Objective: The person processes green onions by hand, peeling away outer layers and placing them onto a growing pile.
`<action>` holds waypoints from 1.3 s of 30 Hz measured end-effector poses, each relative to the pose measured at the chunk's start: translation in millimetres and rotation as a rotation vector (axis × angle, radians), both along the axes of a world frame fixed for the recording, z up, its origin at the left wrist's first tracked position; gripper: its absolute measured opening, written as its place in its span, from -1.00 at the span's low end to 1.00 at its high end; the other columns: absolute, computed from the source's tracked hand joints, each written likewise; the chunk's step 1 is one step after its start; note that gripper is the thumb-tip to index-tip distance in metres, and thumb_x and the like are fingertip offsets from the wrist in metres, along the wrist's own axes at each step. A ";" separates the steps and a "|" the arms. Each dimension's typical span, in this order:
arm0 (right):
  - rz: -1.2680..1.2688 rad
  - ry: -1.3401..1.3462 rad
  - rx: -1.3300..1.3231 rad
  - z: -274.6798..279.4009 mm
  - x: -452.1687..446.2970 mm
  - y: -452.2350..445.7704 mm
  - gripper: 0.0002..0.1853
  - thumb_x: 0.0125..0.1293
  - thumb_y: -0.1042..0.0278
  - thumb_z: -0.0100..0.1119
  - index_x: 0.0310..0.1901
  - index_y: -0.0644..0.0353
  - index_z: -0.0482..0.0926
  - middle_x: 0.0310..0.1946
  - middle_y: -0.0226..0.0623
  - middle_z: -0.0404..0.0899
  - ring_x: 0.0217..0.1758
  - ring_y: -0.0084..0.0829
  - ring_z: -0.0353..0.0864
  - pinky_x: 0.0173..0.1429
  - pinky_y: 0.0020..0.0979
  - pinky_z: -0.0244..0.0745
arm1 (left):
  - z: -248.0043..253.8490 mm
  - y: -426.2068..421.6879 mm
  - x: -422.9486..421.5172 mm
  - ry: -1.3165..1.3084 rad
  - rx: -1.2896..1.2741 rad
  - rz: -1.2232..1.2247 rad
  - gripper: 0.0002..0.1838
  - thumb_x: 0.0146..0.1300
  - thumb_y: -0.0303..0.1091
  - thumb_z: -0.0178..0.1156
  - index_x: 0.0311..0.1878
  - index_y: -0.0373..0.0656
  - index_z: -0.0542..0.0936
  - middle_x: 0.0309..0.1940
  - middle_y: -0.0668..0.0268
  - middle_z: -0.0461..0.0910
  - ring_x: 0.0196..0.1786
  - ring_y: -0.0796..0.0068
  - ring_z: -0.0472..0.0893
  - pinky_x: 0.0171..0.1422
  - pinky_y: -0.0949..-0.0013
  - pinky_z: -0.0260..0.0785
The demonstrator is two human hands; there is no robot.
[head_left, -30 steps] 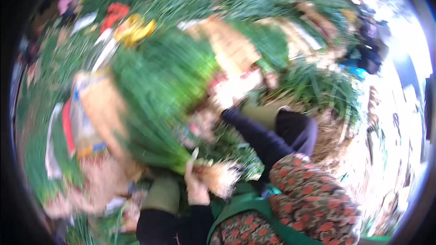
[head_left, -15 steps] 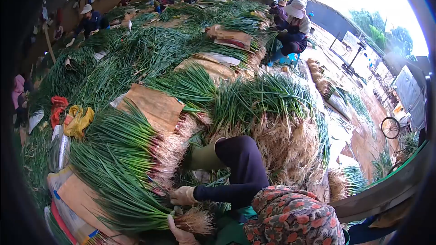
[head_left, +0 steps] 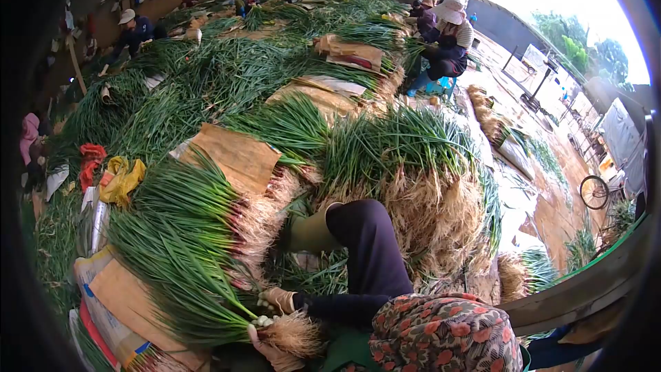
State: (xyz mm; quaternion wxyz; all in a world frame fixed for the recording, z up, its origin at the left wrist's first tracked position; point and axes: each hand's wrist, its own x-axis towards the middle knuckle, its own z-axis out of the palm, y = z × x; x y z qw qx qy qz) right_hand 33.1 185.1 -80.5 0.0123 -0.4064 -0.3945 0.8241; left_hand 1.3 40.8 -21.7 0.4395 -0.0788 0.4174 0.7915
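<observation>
Near the bottom centre, my left hand (head_left: 274, 351), gloved in pale material, is wrapped round the base of a bunch of green onions (head_left: 220, 317), just behind its roots. My right hand (head_left: 277, 300), also gloved, is closed at the upper side of the same bunch, where the stalks meet the roots. Green leaves fan out to the left and pale roots point right. Beside the hands lies a large row of green onions (head_left: 186, 213) with reddish stalk bases and pale roots.
A brown sheet (head_left: 233, 157) lies beyond the row, and a yellow bag (head_left: 122, 180) at the left. More onions with thick roots (head_left: 437, 213) stand beyond my knee (head_left: 365, 234). A co-worker (head_left: 447, 41) sits at the upper right; other people are farther back.
Over the last second the view has swung up and steadied. My right hand has come from the far root ends to the bunch in my left hand and moved slightly down onto it.
</observation>
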 end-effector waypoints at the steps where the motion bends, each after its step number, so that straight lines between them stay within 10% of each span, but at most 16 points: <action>1: -0.083 -0.038 -0.151 4.3 -3.3 1.8 -0.66 0.32 0.12 -0.02 -0.41 0.21 0.59 -0.63 -0.44 0.46 -0.68 -0.52 0.37 -0.59 -0.42 0.28 | 6.2 2.0 -3.0 -0.060 0.027 -0.008 -0.49 0.25 0.06 -0.02 -0.02 -0.24 0.42 -0.16 0.24 0.45 -0.13 0.36 0.49 -0.01 0.22 0.39; 5: 0.357 0.291 -0.283 28.6 -6.2 6.9 -0.66 0.36 0.09 -0.06 -0.26 0.22 0.55 -0.63 -0.47 0.46 -0.70 -0.62 0.31 -0.68 -0.49 0.22 | 17.1 5.1 -9.3 -0.209 0.063 -0.038 -0.48 0.25 0.06 -0.03 0.00 -0.24 0.41 -0.11 0.23 0.45 -0.10 0.34 0.48 0.01 0.21 0.38; 11: 0.772 0.151 1.455 22.1 -23.1 16.6 -0.70 0.20 0.20 0.13 -0.17 0.25 0.55 -0.44 -0.25 0.55 -0.31 -0.34 0.52 -0.18 -0.27 0.45 | 13.3 6.2 -2.0 -0.255 0.073 -0.123 -0.47 0.25 0.07 -0.04 0.02 -0.25 0.40 -0.06 0.21 0.45 -0.05 0.31 0.48 0.03 0.19 0.37; 13: 0.951 0.054 1.625 37.8 -26.3 10.4 -0.74 0.17 0.29 0.12 -0.15 0.21 0.56 -0.36 -0.24 0.57 -0.23 -0.25 0.54 -0.11 -0.26 0.46 | 7.1 4.5 -1.0 -0.198 0.055 -0.140 -0.48 0.24 0.07 -0.03 -0.01 -0.25 0.42 -0.08 0.20 0.48 -0.04 0.28 0.49 0.03 0.17 0.38; 15: 0.536 0.255 0.509 -46.5 -22.5 29.4 -0.78 0.13 0.35 0.10 -0.18 0.12 0.58 -0.27 -0.28 0.56 -0.17 -0.20 0.53 -0.03 -0.28 0.46 | 2.3 4.5 -7.5 -0.269 0.040 -0.097 -0.49 0.24 0.06 -0.03 -0.06 -0.25 0.45 -0.19 0.21 0.52 -0.07 0.28 0.49 0.05 0.18 0.36; 18: 0.977 0.292 1.776 -65.0 -7.3 29.1 -0.74 0.16 0.27 0.00 -0.18 0.15 0.58 -0.31 -0.17 0.53 -0.31 -0.16 0.56 -0.19 -0.23 0.45 | 6.0 -2.2 -11.9 -0.378 0.368 -0.052 -0.51 0.23 0.07 -0.01 -0.10 -0.23 0.48 -0.21 0.23 0.53 -0.12 0.32 0.49 0.10 0.20 0.32; 20: 1.228 -0.226 1.160 -79.9 16.6 20.5 -0.76 0.18 0.20 0.01 -0.23 0.15 0.55 -0.16 -0.21 0.53 -0.09 -0.16 0.51 0.03 -0.25 0.41 | 17.1 -3.8 -17.3 -0.345 0.543 0.006 -0.52 0.25 0.05 0.00 -0.07 -0.21 0.48 -0.14 0.24 0.52 -0.13 0.33 0.48 0.10 0.19 0.32; 22: 1.779 -0.075 1.033 -61.8 33.2 29.2 -0.66 0.24 0.15 -0.05 -0.10 0.18 0.54 -0.13 -0.11 0.54 -0.07 -0.13 0.52 0.01 -0.22 0.42 | 28.5 -2.6 -22.6 -0.294 0.559 0.057 -0.57 0.29 -0.02 -0.01 -0.01 -0.19 0.48 -0.04 0.23 0.49 -0.10 0.36 0.48 0.05 0.21 0.37; 25: 1.637 -0.093 1.110 -31.5 14.4 65.0 -0.63 0.27 0.11 -0.09 -0.07 0.17 0.54 -0.21 -0.09 0.58 -0.11 -0.18 0.57 -0.01 -0.25 0.47 | 7.3 0.0 -28.7 -0.390 0.594 0.220 -0.62 0.27 -0.10 0.04 -0.01 -0.17 0.49 0.14 0.08 0.41 -0.11 0.37 0.50 0.18 0.18 0.25; 28: 0.558 -0.234 1.551 17.1 -33.2 95.0 -0.69 0.27 0.15 -0.04 -0.10 0.12 0.56 -0.26 -0.06 0.59 -0.21 -0.15 0.60 -0.09 -0.26 0.49 | 11.9 4.0 -29.4 -0.466 0.604 0.183 -0.62 0.28 -0.16 0.01 0.11 -0.10 0.42 0.21 0.08 0.34 -0.17 0.42 0.51 0.17 0.21 0.25; 31: 0.408 -0.454 2.001 -8.0 -73.0 139.0 -0.67 0.17 0.10 0.11 -0.15 0.13 0.57 -0.21 -0.06 0.58 -0.23 -0.13 0.60 -0.11 -0.23 0.49 | 6.9 7.8 -29.4 -0.435 0.521 0.144 -0.56 0.29 -0.17 -0.02 0.18 -0.15 0.36 0.12 0.15 0.43 -0.17 0.39 0.53 0.09 0.22 0.36; 33: 0.590 -0.708 1.772 -21.8 -90.6 150.7 -0.63 0.13 0.09 0.14 -0.13 0.19 0.54 -0.17 -0.02 0.57 -0.18 -0.17 0.59 -0.06 -0.26 0.47 | -0.1 7.6 -32.0 -0.435 0.465 0.119 -0.55 0.29 -0.16 -0.02 0.17 -0.18 0.37 0.06 0.19 0.49 -0.17 0.38 0.54 0.09 0.21 0.37; 37: 0.772 -0.506 1.215 27.5 -96.9 119.6 -0.57 0.13 0.09 0.14 -0.08 0.25 0.49 -0.16 0.02 0.56 -0.10 -0.19 0.56 0.01 -0.28 0.44 | 0.6 5.4 -32.2 -0.406 0.397 0.117 -0.57 0.28 -0.15 0.00 0.09 -0.27 0.43 -0.05 0.19 0.56 -0.15 0.39 0.54 0.03 0.23 0.37; 39: 0.729 -0.180 1.344 50.8 -79.0 93.9 -0.58 0.13 0.07 0.15 -0.13 0.26 0.50 -0.25 -0.01 0.58 -0.14 -0.17 0.58 -0.04 -0.27 0.47 | -5.2 4.8 -34.2 -0.391 0.374 0.115 -0.55 0.28 -0.13 0.00 0.10 -0.26 0.41 -0.02 0.20 0.53 -0.03 0.33 0.52 0.16 0.18 0.31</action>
